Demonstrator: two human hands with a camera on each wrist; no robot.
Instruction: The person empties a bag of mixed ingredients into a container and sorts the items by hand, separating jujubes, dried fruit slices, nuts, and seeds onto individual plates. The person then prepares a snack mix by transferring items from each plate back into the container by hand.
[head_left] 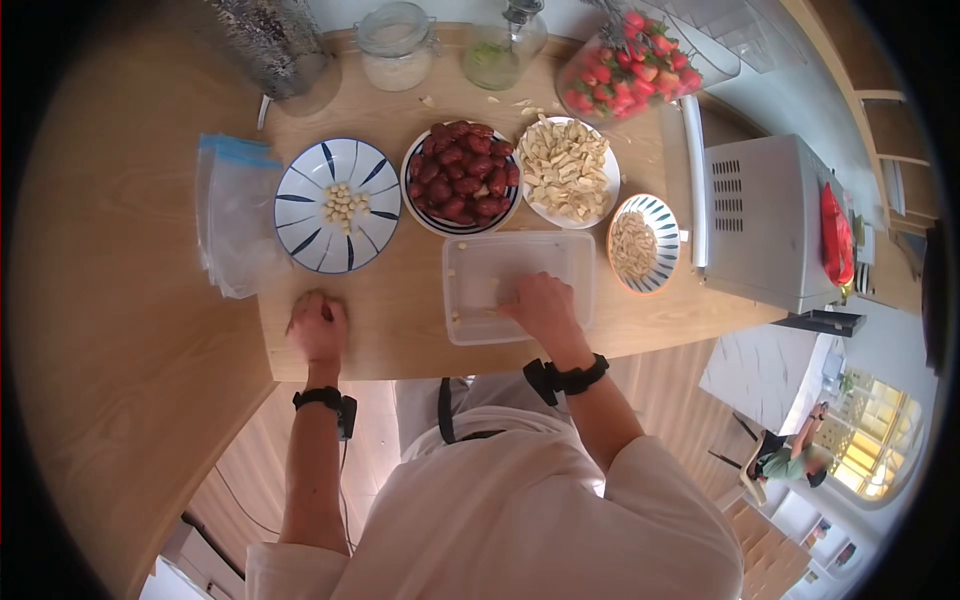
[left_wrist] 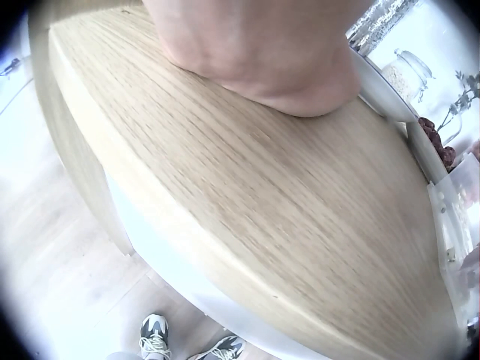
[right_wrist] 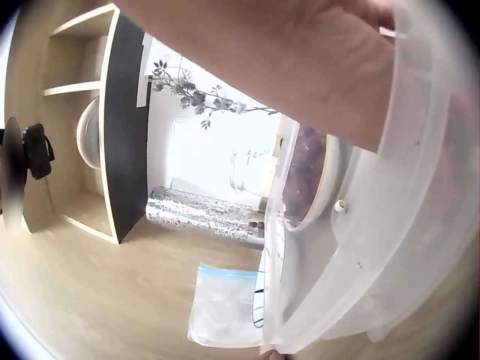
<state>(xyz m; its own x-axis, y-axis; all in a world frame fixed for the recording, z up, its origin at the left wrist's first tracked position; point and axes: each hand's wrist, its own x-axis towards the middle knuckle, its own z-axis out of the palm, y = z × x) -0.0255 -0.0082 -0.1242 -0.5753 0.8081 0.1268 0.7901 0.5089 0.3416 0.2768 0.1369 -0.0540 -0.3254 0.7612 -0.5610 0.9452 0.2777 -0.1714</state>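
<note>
My right hand (head_left: pixel 543 306) reaches down into a clear plastic box (head_left: pixel 520 257), its fingers pointing at the bottom. Box wall and wrist hide its fingertips in the right wrist view, and I cannot tell whether they pinch anything. A few small pale pieces lie in the box, one a lotus seed (right_wrist: pixel 340 206). To the left, my left hand (head_left: pixel 319 325) rests on the table edge, fingers loosely curled, nothing seen in it. Just beyond it sits a blue-striped plate (head_left: pixel 298 225) with a small heap of lotus seeds (head_left: pixel 345 205).
Behind the box stand a bowl of red dates (head_left: pixel 462 172) and a plate of pale dried slices (head_left: pixel 568 165). An orange-rimmed bowl (head_left: pixel 664 222) is right of it. Zip bags (head_left: pixel 232 220) lie left. Jars (head_left: pixel 395 50), strawberries (head_left: pixel 640 75) and a grey appliance (head_left: pixel 760 220) border the table.
</note>
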